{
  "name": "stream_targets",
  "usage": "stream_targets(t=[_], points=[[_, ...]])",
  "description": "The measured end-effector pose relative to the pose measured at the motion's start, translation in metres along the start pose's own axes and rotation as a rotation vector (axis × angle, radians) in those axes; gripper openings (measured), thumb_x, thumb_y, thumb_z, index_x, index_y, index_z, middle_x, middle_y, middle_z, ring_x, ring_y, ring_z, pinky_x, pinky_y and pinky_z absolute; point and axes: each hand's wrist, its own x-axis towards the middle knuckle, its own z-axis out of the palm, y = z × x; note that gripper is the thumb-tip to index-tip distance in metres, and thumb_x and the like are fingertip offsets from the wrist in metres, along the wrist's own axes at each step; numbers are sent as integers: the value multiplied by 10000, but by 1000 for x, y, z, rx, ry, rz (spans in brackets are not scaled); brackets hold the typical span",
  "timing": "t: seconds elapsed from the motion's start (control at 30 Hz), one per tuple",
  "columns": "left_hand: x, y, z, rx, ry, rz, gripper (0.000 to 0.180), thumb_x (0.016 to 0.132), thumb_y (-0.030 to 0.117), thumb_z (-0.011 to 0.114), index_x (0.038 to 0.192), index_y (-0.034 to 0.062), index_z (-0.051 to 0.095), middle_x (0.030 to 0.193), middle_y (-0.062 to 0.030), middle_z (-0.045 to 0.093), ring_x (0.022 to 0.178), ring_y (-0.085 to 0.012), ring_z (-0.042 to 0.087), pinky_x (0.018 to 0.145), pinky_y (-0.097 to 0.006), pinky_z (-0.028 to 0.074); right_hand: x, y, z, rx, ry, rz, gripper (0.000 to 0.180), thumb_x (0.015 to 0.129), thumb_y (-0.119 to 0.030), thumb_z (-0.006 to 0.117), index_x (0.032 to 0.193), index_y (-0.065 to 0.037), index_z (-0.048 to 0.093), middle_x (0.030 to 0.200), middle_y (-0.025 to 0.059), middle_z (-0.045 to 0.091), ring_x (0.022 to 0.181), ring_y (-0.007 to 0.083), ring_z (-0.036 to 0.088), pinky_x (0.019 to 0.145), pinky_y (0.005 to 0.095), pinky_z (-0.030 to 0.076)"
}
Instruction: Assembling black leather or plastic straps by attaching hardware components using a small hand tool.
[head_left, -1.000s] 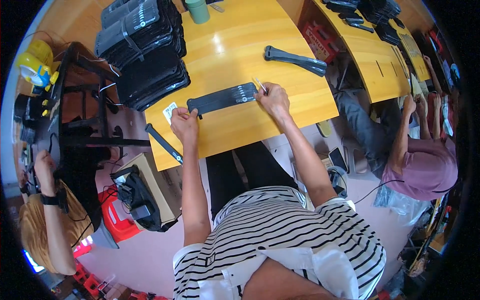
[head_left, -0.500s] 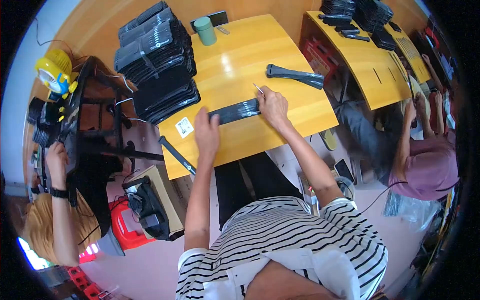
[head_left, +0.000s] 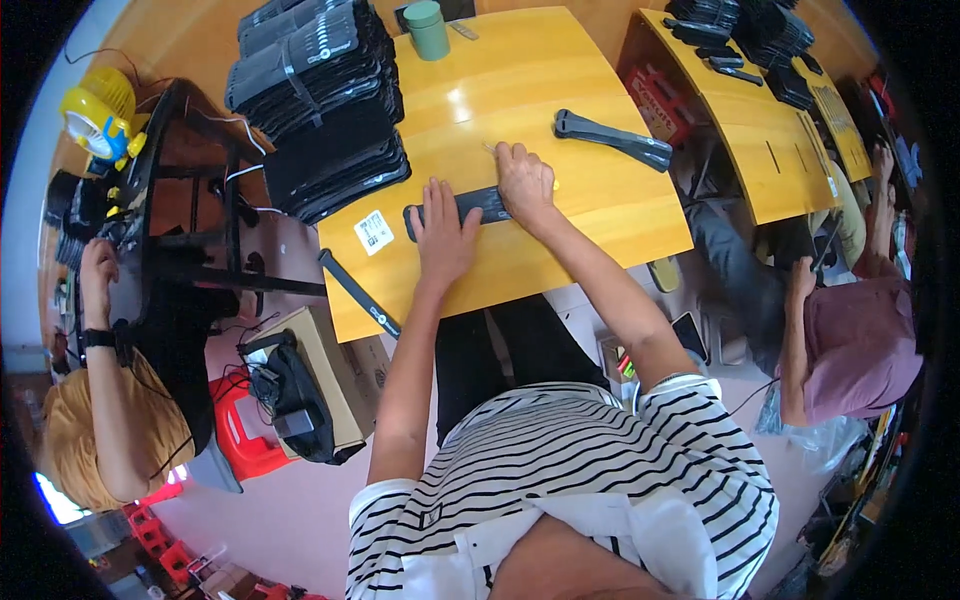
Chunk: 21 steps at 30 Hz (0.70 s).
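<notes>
A flat black strap [head_left: 487, 203] lies across the yellow table in front of me. My left hand [head_left: 445, 235] presses on its left part, fingers stretched out flat. Closed over the strap's right end is my right hand [head_left: 526, 188], with a thin pointed tool [head_left: 490, 149] sticking out past its fingers. A bit of yellow shows at that hand's far side; most of the tool is hidden. Left of my left hand lies a white printed label [head_left: 374, 232]. Another narrow black strap [head_left: 358, 292] rests at the table's left edge, and a few more straps [head_left: 612, 140] lie together on the right.
Tall stacks of black straps [head_left: 310, 75] stand at the back left, beside a green canister [head_left: 428, 32]. A second yellow table [head_left: 745, 150] is on the right, with a person in a purple top [head_left: 860, 345]. Another person [head_left: 110, 420] sits at left, near a cardboard box [head_left: 335, 370].
My left hand has come down from above the strap and moved right onto it. The right hand has shifted slightly left along the strap. The whole view has tilted a little.
</notes>
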Motion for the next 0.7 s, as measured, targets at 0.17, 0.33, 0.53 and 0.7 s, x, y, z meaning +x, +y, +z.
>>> stream_targets(t=[0.17, 0.33, 0.53, 0.7], points=[[-12, -27, -49, -726, 259, -176, 439, 898, 241, 449, 1241, -31, 420, 1273, -218, 430, 1174, -308, 421, 986, -324, 308, -1, 10, -15, 215, -54, 106, 132, 809, -167, 510, 906, -79, 528, 747, 152, 587, 687, 314, 611, 565, 417, 485], [-76, -62, -104, -358, 303, -573, 353, 824, 322, 570, 936, -12, 577, 833, -140, 616, 762, -283, 601, 679, -390, 463, -44, 34, -76, 530, 3, 252, 207, 813, -203, 542, 961, -65, 587, 793, 172, 625, 733, 343, 606, 637, 423, 470], [-121, -40, -78, 109, 209, -678, 521, 706, 363, 679, 973, -27, 459, 919, -237, 531, 809, -417, 563, 709, -474, 462, -127, 6, -109, 701, -236, 169, 125, 820, -119, 545, 837, -9, 603, 738, 157, 610, 669, 337, 590, 586, 367, 464], [-131, -54, -63, 15, 361, -740, 404, 678, 231, 706, 950, -11, 532, 723, -134, 578, 710, -339, 588, 647, -422, 470, -164, -20, -114, 865, -188, 101, 93, 804, -79, 564, 840, -2, 602, 739, 155, 606, 630, 316, 584, 556, 342, 455]])
